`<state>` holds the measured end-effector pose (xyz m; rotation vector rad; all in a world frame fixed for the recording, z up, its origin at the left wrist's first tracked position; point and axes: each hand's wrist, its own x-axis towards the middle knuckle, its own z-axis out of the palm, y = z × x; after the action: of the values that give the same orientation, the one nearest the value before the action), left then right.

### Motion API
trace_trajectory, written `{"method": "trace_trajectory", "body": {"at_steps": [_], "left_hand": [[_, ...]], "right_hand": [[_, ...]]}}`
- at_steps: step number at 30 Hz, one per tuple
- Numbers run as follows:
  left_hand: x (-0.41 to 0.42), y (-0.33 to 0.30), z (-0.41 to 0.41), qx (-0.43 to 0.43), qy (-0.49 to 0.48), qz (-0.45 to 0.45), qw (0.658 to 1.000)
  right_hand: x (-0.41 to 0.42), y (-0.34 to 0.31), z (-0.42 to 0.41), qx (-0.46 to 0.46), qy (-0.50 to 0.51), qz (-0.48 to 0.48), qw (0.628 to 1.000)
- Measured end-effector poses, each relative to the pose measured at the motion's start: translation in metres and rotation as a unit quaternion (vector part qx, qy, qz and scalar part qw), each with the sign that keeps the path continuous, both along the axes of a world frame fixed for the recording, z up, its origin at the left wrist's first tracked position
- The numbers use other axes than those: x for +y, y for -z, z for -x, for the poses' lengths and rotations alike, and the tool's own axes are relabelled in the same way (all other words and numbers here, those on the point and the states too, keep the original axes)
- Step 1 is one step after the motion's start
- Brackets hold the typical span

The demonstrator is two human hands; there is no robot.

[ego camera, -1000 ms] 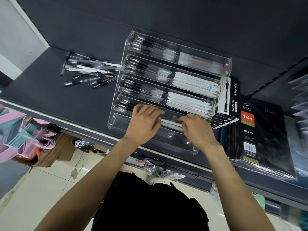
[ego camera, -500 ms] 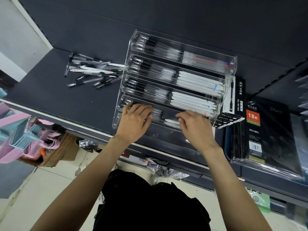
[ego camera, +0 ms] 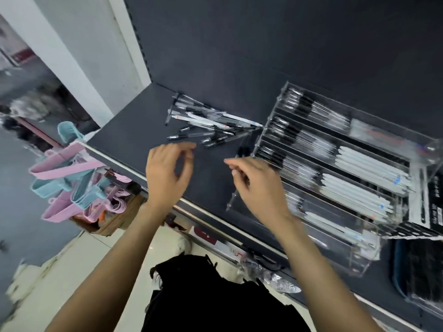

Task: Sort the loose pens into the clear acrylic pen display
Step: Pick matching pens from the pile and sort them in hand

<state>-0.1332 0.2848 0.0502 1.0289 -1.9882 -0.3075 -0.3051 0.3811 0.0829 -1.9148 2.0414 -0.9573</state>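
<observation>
Most rows of the clear pen display (ego camera: 335, 168) are stocked already, but a loose pile of pens (ego camera: 208, 125) waits on the shelf (ego camera: 134, 135) beside it. Left hand (ego camera: 165, 173) and right hand (ego camera: 256, 185) hover near the pile, fingers loosely curled, holding nothing.

Stationery shop: stocked shelf (ego camera: 134, 137), boxed pens (ego camera: 431, 207).

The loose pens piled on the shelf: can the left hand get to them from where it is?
Probably yes. The left hand hovers over bare dark shelf just in front of the loose pens, holding nothing, and nothing lies between them.
</observation>
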Motion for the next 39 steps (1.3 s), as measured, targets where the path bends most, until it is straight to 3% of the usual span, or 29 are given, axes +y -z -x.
{"method": "trace_trajectory", "body": {"at_steps": [2,5,9,19,26,31,34,36,39], "left_hand": [[-0.036,0.006,-0.022,0.002,-0.045,-0.068,0.997],[-0.093,0.028,-0.039,-0.075,-0.055,-0.183,0.979],[-0.153,0.047,-0.035,-0.115,-0.041,-0.299,0.947],[-0.238,0.065,-0.008,-0.177,0.027,-0.345,0.921],[-0.240,0.073,-0.027,-0.185,0.079,-0.371,0.907],[-0.222,0.067,-0.041,-0.116,0.065,-0.394,0.909],[-0.207,0.053,-0.043,0.044,0.085,-0.486,0.869],[-0.195,0.036,-0.041,0.137,0.094,-0.508,0.845],[-0.180,0.010,-0.034,0.188,0.099,-0.502,0.839]], "right_hand": [[-0.038,0.015,-0.019,0.012,-0.007,-0.048,0.999],[-0.090,0.041,-0.033,0.055,0.024,-0.123,0.991],[-0.146,0.064,-0.037,0.123,0.066,-0.128,0.982],[-0.231,0.077,-0.030,0.260,0.099,-0.269,0.922],[-0.233,0.071,-0.030,0.278,0.029,-0.329,0.902],[-0.229,0.061,-0.028,0.283,0.046,-0.292,0.913],[-0.217,0.045,-0.027,0.240,0.092,-0.223,0.940],[-0.206,0.028,-0.033,0.157,0.117,-0.191,0.962],[-0.190,0.004,-0.044,-0.033,0.129,-0.215,0.967]]}}
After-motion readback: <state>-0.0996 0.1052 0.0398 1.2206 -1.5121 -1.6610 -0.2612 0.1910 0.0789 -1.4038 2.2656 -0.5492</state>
